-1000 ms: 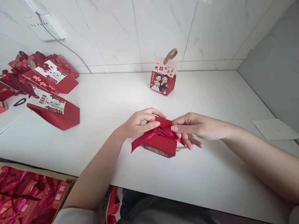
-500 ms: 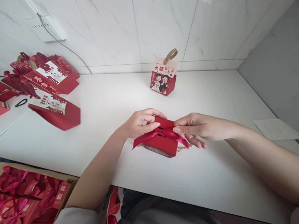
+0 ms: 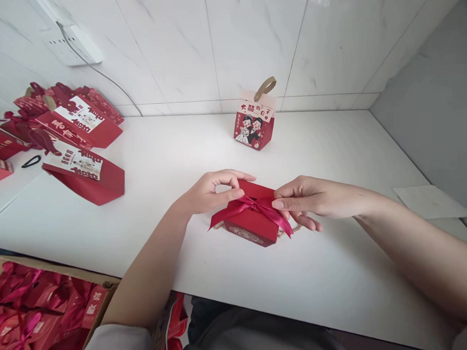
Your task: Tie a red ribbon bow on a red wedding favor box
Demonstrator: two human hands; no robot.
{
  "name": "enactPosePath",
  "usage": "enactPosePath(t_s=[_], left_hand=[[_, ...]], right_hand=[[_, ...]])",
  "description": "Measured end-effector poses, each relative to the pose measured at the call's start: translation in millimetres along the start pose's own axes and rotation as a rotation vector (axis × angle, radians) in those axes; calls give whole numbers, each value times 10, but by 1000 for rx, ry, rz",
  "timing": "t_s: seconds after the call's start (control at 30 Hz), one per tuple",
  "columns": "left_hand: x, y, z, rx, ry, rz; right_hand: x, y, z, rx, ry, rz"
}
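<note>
A small red gift box (image 3: 256, 231) sits on the white table in front of me, with a gold cord showing at its sides. Across its top lies a magenta satin ribbon (image 3: 235, 212), gathered in a knot at the middle, its two tails spread left and right. At the box's upper left, my left hand (image 3: 222, 190) pinches the ribbon between thumb and index finger near the knot. My right hand (image 3: 303, 200) pinches the ribbon's right side between thumb and fingers, its other fingers loosely curled beside the box.
Behind stands a printed gift box (image 3: 254, 124) with a tan handle. Several red gift boxes (image 3: 84, 172) cluster at the left, near a black loop (image 3: 31, 161). A carton (image 3: 110, 291) of ribboned red boxes is at lower left; white paper (image 3: 430, 201) lies at right.
My left hand has shifted slightly left and its thumb and index finger now pinch at the ribbon. The ribbon's knot shows more plainly. My right hand has barely moved.
</note>
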State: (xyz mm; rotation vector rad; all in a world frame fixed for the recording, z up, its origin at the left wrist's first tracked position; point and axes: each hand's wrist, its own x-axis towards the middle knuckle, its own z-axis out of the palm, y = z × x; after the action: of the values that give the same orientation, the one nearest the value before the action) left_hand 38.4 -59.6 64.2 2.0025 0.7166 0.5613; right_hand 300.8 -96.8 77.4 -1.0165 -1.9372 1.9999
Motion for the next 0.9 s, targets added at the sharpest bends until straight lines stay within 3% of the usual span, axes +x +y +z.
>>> enactPosePath(t_s=[0.1,0.17,0.3,0.4,0.47,0.67,0.9], left_hand=[[-57,37,-139,-26,78,-35],[-100,33,-255,60,85,-132],[-170,-3,-414,177,-153,-412],[-182,27,-400,94,-376,-472],[-173,77,-347,11,-449,-483],[-148,170,-243,-162,-425,-559],[-145,113,-261,-232,-439,-523]], right_hand=[[19,20,-8,26,7,-16],[51,47,-16,53,1,-28],[97,77,-42,113,-13,-10],[88,58,-56,116,-27,35],[79,45,-55,117,-25,42],[101,71,-43,140,-24,11],[112,92,-43,133,-30,15]])
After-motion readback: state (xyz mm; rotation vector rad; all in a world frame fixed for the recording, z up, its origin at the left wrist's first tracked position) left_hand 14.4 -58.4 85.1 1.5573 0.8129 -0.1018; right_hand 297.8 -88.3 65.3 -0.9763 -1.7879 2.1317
